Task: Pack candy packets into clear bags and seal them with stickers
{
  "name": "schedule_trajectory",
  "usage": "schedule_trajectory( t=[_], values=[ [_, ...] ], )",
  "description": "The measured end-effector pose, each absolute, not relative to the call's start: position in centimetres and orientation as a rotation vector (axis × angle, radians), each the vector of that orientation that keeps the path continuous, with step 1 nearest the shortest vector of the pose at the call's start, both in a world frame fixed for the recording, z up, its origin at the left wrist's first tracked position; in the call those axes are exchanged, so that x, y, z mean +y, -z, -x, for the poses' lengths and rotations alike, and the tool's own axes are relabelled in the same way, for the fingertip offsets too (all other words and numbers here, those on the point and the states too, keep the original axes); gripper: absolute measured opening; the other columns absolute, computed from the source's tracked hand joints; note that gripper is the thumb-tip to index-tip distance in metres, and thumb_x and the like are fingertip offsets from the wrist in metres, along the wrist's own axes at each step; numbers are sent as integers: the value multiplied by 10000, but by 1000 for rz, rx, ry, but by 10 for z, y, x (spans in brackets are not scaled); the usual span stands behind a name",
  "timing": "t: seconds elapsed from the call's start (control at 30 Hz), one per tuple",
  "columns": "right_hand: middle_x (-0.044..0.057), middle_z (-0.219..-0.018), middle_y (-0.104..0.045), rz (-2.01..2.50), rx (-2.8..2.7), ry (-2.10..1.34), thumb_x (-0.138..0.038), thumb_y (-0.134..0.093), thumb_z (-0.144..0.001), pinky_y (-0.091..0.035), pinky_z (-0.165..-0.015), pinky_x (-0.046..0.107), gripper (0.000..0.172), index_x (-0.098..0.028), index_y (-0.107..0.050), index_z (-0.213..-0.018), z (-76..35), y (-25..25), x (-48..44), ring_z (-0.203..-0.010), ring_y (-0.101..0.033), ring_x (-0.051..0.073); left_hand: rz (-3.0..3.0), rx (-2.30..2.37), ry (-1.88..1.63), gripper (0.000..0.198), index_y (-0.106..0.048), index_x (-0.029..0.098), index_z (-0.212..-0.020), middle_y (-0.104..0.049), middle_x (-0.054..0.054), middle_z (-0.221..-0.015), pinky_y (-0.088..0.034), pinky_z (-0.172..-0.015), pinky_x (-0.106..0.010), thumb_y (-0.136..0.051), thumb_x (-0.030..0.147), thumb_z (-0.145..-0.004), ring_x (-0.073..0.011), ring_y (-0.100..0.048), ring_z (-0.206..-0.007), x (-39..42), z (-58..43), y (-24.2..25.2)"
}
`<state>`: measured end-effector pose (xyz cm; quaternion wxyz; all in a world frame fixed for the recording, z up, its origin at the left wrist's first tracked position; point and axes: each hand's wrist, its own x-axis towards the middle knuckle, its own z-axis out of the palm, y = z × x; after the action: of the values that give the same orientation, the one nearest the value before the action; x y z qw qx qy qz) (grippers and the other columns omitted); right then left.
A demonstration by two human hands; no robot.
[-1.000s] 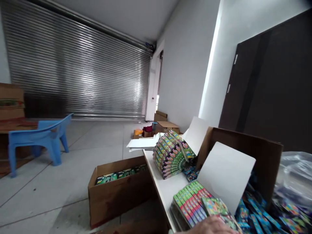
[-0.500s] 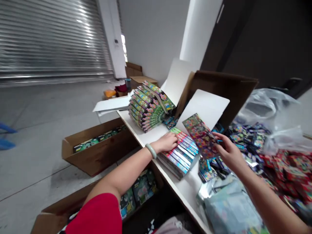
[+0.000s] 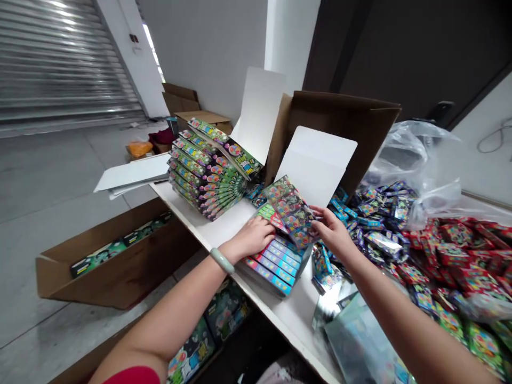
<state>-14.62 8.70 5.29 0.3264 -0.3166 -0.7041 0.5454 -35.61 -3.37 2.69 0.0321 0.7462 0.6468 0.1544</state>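
My right hand (image 3: 334,233) is closed on a colourful printed packet (image 3: 291,210), held just above a near stack of flat colourful boxes (image 3: 276,261) on the white table (image 3: 224,226). My left hand (image 3: 254,236), with a pale green bangle (image 3: 222,261) on the wrist, rests with curled fingers on the left end of that stack, beside the packet's lower edge. A white card flap (image 3: 316,162) stands upright right behind the packet. Farther back, a fanned, taller stack of the same boxes (image 3: 202,170) sits on the table.
An open brown carton (image 3: 340,128) stands behind the stacks. Loose small packets (image 3: 400,224) and clear plastic bags (image 3: 416,160) cover the table's right side. On the floor to the left is a carton holding green boxes (image 3: 112,261); white sheets (image 3: 132,173) overhang the table's far corner.
The camera has swung right and down from the shutter to the table. My right hand has brought the packet left and lower onto the near stack; my left hand stays on it.
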Motion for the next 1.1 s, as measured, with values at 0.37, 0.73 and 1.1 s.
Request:
schedule_trajectory(
  t=[0.37,0.73,1.1],
  values=[
    [47,-1012,-672,876,-1608,-1675,-291,-647,-650,-495,-730,307,496,-202,-590,-1135,155,-37,93,-799,-606,167,-2317,1867,-549,236,-679,169,-974,-641,-87,-1015,-423,-960,-365,-473,284,-966,-217,-533,-1017,-40,363,-23],
    [81,-1075,-648,626,-2164,-873,-204,-498,-832,-511,-857,386,403,-221,-589,-1224,156,-33,79,-981,-619,224,-2255,1883,-612,208,-670,225,-1015,-640,-70,-1098,-370,-1030,-408,-492,312,-950,-233,-537,-1089,-49,366,-19],
    [191,-1270,-591,404,-2584,-287,-231,-428,-946,-440,-1023,507,375,-101,-580,-1263,163,-7,65,-1236,-502,315,-1677,2216,-967,576,-395,114,-1391,-401,-168,-1479,-263,-1160,-409,-466,418,-907,-269,-344,-1395,-36,406,-7]
  ],
)
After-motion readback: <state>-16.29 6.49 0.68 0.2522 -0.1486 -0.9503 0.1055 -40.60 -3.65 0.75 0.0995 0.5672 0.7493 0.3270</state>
